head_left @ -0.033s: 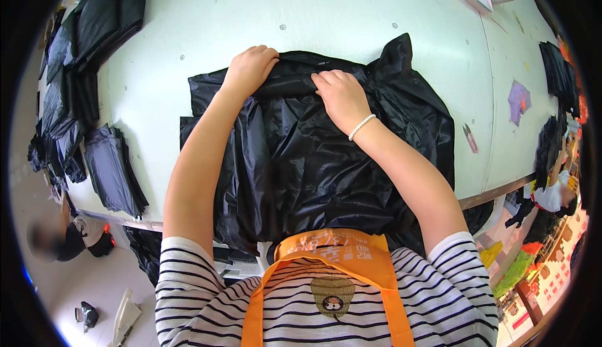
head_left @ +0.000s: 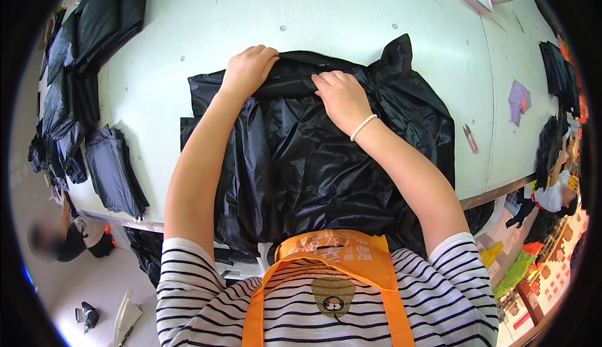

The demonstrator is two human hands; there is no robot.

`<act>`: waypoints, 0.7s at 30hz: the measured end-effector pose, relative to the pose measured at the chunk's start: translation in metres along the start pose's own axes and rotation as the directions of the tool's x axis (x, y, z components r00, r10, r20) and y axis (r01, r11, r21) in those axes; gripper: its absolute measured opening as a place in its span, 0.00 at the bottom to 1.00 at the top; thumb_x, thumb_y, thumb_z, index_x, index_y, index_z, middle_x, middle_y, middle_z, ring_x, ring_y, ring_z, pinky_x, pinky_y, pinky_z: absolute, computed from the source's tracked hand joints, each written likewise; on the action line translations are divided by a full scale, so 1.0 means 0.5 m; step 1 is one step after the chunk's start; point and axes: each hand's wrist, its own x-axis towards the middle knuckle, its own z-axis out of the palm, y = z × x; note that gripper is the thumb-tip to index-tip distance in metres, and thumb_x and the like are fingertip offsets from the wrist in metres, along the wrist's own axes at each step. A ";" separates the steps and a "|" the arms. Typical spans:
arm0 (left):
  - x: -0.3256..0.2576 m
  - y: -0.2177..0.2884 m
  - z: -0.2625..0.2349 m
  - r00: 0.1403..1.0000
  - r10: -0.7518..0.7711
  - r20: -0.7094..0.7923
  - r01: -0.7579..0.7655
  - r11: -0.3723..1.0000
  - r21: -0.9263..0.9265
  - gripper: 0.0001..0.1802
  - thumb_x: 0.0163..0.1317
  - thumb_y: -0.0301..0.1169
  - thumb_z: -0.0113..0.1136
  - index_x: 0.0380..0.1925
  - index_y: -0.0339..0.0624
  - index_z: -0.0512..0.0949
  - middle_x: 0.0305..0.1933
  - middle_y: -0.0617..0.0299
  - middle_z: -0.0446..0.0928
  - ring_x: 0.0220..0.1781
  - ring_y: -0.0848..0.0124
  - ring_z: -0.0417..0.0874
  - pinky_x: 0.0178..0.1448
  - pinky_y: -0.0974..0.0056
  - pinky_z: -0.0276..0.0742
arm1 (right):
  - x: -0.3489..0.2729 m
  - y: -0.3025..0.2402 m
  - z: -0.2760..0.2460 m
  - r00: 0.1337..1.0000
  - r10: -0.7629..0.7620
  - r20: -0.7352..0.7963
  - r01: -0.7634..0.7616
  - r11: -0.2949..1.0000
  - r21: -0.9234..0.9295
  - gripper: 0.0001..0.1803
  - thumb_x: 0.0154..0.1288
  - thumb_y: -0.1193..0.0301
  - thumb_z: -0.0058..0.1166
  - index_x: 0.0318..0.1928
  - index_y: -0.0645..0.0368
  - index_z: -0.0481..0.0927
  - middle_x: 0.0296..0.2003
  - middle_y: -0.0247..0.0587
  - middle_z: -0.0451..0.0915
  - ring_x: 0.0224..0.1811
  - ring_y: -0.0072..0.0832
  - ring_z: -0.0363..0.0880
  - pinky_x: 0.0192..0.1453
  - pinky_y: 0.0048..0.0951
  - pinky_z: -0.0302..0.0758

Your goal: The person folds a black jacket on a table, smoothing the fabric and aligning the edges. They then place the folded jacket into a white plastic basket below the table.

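Worktable (head_left: 326,8): broad, pale green, seam (head_left: 487,52) running down its right side, near edge bowed (fisheye bending). Floor (head_left: 116,268), lower left: plain, pale grey, brighter toward the bottom rim. Light: bright, soft sheen on worktable.

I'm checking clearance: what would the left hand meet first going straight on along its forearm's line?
The left hand touches the black fabric; beyond its far edge, the way over the pale tabletop looks free as far as shown, though depth is unclear.
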 end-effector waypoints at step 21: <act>0.015 0.229 0.080 0.990 -0.140 -0.034 0.143 0.981 0.132 0.28 0.54 0.33 0.55 0.59 0.44 0.70 0.58 0.45 0.70 0.59 0.49 0.68 0.64 0.51 0.63 | 0.078 0.043 -0.020 0.948 0.315 -0.044 -0.318 0.938 -0.137 0.15 0.61 0.71 0.50 0.48 0.65 0.73 0.44 0.50 0.76 0.48 0.42 0.74 0.53 0.42 0.72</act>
